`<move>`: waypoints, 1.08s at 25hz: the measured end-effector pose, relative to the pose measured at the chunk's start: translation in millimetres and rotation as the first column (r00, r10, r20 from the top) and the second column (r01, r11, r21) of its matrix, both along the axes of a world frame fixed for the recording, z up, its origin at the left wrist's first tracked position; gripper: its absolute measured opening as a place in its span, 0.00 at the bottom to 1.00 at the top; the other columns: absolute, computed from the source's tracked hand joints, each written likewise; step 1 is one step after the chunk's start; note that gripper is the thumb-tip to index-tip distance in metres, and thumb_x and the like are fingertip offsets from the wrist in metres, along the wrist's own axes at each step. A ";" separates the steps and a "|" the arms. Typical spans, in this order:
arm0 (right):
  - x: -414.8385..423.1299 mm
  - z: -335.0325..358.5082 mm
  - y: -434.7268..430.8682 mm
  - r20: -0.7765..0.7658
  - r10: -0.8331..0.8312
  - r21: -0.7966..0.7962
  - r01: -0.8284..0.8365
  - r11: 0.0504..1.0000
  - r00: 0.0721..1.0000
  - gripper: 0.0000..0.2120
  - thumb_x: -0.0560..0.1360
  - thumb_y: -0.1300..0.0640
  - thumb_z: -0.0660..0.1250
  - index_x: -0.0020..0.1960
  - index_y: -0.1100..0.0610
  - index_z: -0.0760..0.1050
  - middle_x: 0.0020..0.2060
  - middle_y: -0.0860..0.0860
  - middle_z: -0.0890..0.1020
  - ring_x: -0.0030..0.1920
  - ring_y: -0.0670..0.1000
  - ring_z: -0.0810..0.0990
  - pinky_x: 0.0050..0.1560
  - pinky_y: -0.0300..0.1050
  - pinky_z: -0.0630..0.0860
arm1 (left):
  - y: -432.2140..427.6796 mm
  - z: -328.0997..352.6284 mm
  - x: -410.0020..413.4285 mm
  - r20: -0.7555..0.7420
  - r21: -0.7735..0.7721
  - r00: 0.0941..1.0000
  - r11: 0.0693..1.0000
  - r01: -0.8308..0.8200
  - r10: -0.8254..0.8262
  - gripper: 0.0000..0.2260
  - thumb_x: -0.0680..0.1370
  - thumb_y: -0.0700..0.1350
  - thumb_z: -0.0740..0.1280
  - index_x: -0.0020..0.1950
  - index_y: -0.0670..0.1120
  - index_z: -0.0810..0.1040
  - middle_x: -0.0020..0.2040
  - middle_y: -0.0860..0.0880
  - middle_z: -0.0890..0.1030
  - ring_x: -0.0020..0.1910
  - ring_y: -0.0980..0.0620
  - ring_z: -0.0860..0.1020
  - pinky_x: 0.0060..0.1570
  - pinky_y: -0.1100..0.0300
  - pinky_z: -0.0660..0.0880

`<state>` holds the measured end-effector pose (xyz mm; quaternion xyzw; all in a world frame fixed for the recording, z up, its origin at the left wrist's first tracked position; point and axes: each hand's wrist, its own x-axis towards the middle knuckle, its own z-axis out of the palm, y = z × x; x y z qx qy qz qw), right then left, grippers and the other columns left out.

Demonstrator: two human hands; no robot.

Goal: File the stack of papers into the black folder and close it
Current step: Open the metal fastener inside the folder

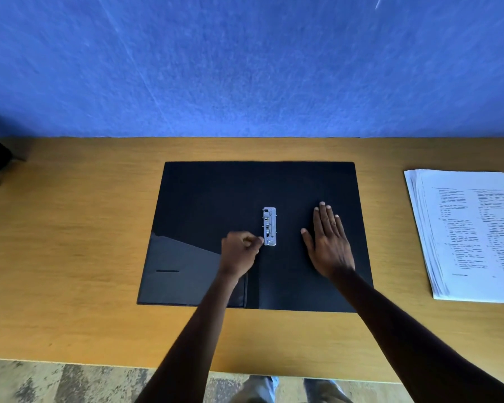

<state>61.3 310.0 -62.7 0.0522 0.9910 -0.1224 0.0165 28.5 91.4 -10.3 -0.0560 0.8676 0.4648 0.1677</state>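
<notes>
My left hand [240,251] curled, fingertips at clip [269,226] | my right hand [328,242] flat, fingers spread, on open folder [210,199] | papers [472,234] well right

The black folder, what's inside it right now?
The folder lies open: a metal clip at its middle and a pocket on its left flap. No papers are visible inside. The hands and forearms hide some lining.

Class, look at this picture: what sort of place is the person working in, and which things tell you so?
Probably an office or study desk. A wooden desk stands against a blue wall, with an open black folder and a stack of printed papers on it.
</notes>
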 end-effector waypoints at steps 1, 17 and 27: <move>0.8 -2.8 0.0 0.003 0.004 0.014 -0.004 1.000 1.000 0.32 0.83 0.43 0.48 0.77 0.67 0.57 0.78 0.62 0.57 0.79 0.60 0.55 0.77 0.58 0.58 | 2.0 -2.5 1.4 0.028 -0.003 0.999 1.000 0.021 -0.021 0.09 0.75 0.44 0.72 0.38 0.39 0.84 0.27 0.52 0.79 0.23 0.66 0.74 0.28 0.73 0.67; -1.2 -8.8 -1.0 -0.036 0.007 0.082 -0.004 0.997 0.999 0.32 0.84 0.45 0.51 0.78 0.67 0.56 0.79 0.63 0.56 0.80 0.59 0.53 0.79 0.55 0.53 | 7.3 -11.9 -23.7 0.183 -0.346 0.977 0.923 0.171 -0.112 0.20 0.69 0.56 0.75 0.30 0.42 0.76 0.26 0.51 0.74 0.40 0.46 0.78 0.36 0.58 0.69; -2.5 -9.0 0.1 -0.052 0.004 0.077 0.000 0.997 0.999 0.32 0.84 0.45 0.51 0.78 0.67 0.56 0.79 0.62 0.56 0.80 0.59 0.53 0.79 0.55 0.52 | 7.9 15.2 -27.0 0.155 -0.105 0.984 0.989 0.108 -0.091 0.18 0.72 0.53 0.74 0.37 0.38 0.79 0.30 0.43 0.81 0.21 0.51 0.75 0.18 0.67 0.65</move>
